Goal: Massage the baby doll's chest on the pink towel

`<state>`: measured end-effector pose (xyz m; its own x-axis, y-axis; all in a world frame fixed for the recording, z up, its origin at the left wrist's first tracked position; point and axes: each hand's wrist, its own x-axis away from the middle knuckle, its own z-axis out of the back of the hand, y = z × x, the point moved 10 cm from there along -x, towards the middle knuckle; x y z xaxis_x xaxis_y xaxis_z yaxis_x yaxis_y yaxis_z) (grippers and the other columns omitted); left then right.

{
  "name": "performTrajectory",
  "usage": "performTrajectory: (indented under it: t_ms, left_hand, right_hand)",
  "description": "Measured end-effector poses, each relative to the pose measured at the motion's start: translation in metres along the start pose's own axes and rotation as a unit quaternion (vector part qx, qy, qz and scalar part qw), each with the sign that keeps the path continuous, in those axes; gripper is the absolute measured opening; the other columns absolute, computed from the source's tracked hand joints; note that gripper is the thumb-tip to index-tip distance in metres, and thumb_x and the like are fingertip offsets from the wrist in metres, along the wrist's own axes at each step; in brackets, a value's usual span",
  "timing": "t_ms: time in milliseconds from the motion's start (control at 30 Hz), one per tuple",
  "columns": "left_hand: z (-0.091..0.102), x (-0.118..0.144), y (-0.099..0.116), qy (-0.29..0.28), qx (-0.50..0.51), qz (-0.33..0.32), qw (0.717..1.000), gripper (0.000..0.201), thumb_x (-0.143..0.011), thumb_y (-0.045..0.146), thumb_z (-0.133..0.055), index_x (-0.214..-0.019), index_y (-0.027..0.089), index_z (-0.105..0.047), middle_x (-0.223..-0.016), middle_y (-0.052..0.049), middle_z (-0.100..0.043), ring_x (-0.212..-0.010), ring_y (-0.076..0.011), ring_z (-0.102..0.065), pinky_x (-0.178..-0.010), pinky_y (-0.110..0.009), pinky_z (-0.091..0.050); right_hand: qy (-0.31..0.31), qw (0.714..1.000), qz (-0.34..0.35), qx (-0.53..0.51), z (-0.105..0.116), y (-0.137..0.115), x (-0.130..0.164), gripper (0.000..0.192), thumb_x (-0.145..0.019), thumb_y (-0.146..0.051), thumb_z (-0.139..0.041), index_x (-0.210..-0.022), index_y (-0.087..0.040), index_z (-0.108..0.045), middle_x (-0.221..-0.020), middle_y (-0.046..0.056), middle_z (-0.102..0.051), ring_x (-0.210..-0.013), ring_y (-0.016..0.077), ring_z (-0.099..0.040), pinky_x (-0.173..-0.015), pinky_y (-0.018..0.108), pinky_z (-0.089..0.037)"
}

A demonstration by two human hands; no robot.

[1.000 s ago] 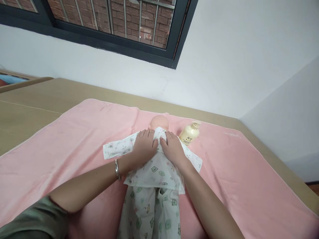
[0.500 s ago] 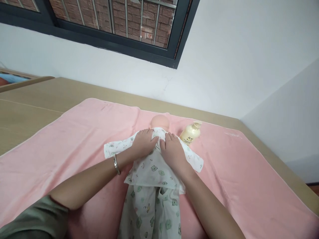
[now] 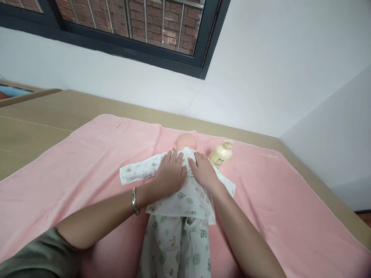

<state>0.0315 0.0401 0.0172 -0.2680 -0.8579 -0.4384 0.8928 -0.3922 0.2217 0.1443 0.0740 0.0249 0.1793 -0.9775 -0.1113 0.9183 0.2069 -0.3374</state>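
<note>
A doll point(image 3: 185, 141) lies on the pink mat, its bald head pointing away from me. It wears a white long-sleeved top point(image 3: 182, 204) and white trousers point(image 3: 169, 243), both printed with small green animals. My left hand point(image 3: 171, 173) lies flat on the chest of the top, fingers spread, with a silver bangle at the wrist. Beside it my right hand point(image 3: 204, 170) rests on the other side of the chest, fingers stretched out. Neither hand grips anything. One sleeve point(image 3: 139, 170) reaches out to the left; the other is partly hidden by my right arm.
A pale yellow pump bottle point(image 3: 222, 154) lies tilted on the pink mat point(image 3: 95, 154), right of the doll's head. Under the mat is a wooden surface point(image 3: 37, 112) that meets a white wall point(image 3: 261, 77). A dark-framed window point(image 3: 130, 42) with bars is above.
My left hand has flattened and spread its fingers, moving slightly right and down over the chest. The right hand's fingers have loosened from the cloth. The top looks smoother near the collar.
</note>
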Motion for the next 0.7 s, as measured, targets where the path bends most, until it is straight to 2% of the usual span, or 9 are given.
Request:
performTrajectory:
  t_ms: [100,167,267,367,433,567,700]
  left_hand:
    - [-0.008,-0.016,-0.017,-0.057,0.057,0.02,0.997,0.034,-0.097,0.029,-0.04,-0.12,0.014,-0.061,-0.125,-0.019,-0.068,-0.122,-0.0339,-0.061,-0.105,-0.051,-0.046]
    - [-0.012,-0.026,-0.03,-0.09,0.085,0.045,0.991,0.028,-0.097,0.032,-0.04,-0.106,0.017,-0.062,-0.11,-0.015,-0.072,-0.106,-0.0304,-0.066,-0.095,-0.045,-0.051]
    - [-0.012,-0.032,-0.037,-0.103,0.085,0.056,0.989,0.027,-0.098,0.033,-0.038,-0.1,0.019,-0.061,-0.102,-0.012,-0.073,-0.097,-0.0286,-0.067,-0.089,-0.043,-0.052]
    - [-0.009,-0.026,-0.029,-0.085,0.062,0.04,0.994,0.031,-0.1,0.034,-0.037,-0.107,0.016,-0.062,-0.109,-0.015,-0.072,-0.104,-0.0312,-0.066,-0.095,-0.046,-0.05]
    - [-0.005,-0.017,-0.02,-0.054,0.036,0.03,0.997,0.037,-0.1,0.033,-0.037,-0.118,0.012,-0.061,-0.122,-0.019,-0.069,-0.115,-0.0344,-0.063,-0.102,-0.05,-0.048]
    - [0.001,-0.003,-0.006,0.001,-0.005,0.022,1.0,0.05,-0.101,0.031,-0.036,-0.141,0.005,-0.051,-0.146,-0.026,-0.056,-0.139,-0.0389,-0.048,-0.115,-0.055,-0.038]
    - [-0.005,-0.009,-0.011,-0.034,0.013,0.022,0.999,0.046,-0.099,0.029,-0.038,-0.136,0.007,-0.055,-0.139,-0.023,-0.061,-0.134,-0.0364,-0.053,-0.113,-0.053,-0.041]
  right_hand:
    - [0.007,0.999,-0.016,0.041,-0.003,-0.015,0.013,0.052,-0.106,-0.032,-0.032,-0.144,-0.004,-0.053,-0.15,0.024,-0.056,-0.143,0.0333,-0.047,-0.12,0.048,-0.032]
    - [0.006,0.999,-0.014,0.05,-0.005,-0.025,0.022,0.056,-0.106,-0.03,-0.03,-0.15,0.0,-0.046,-0.155,0.025,-0.05,-0.149,0.0333,-0.041,-0.123,0.049,-0.029]
    - [0.004,0.999,-0.009,0.04,-0.006,-0.029,0.026,0.057,-0.106,-0.032,-0.029,-0.152,-0.001,-0.045,-0.157,0.025,-0.049,-0.151,0.0325,-0.038,-0.124,0.049,-0.029]
    - [-0.002,1.0,-0.007,0.006,-0.005,-0.018,0.017,0.054,-0.106,-0.034,-0.033,-0.149,-0.006,-0.049,-0.156,0.022,-0.051,-0.15,0.0319,-0.041,-0.121,0.047,-0.033]
    - [-0.004,1.0,-0.007,-0.022,-0.004,-0.005,0.008,0.049,-0.105,-0.036,-0.037,-0.143,-0.011,-0.056,-0.152,0.019,-0.056,-0.146,0.0303,-0.046,-0.119,0.044,-0.036]
    - [-0.009,0.998,-0.013,-0.058,-0.005,0.015,-0.007,0.045,-0.106,-0.045,-0.039,-0.129,-0.015,-0.064,-0.138,0.015,-0.067,-0.135,0.0281,-0.057,-0.112,0.041,-0.042]
    - [0.004,1.0,-0.021,-0.013,-0.004,0.008,-0.004,0.054,-0.107,-0.042,-0.035,-0.143,-0.007,-0.055,-0.151,0.023,-0.056,-0.144,0.0308,-0.049,-0.119,0.044,-0.035]
